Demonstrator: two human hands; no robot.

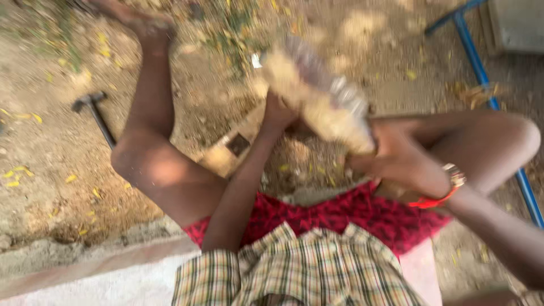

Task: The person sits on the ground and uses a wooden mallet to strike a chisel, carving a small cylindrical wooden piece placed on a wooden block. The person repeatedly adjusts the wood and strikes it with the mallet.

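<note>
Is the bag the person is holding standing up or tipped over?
Tipped. The clear bag slants between the left hand and right hand.

A hammer (pixel 95 113) lay on the dirt ground (pixel 51 164), w/ yellow leaves (pixel 20 173) scattered nearby. A wooden block (pixel 229 150) sat in the dirt btwn the knees. A blue metal frame (pixel 481 73) ran along the right side; a grey box (pixel 515 22) stood top right.
</note>
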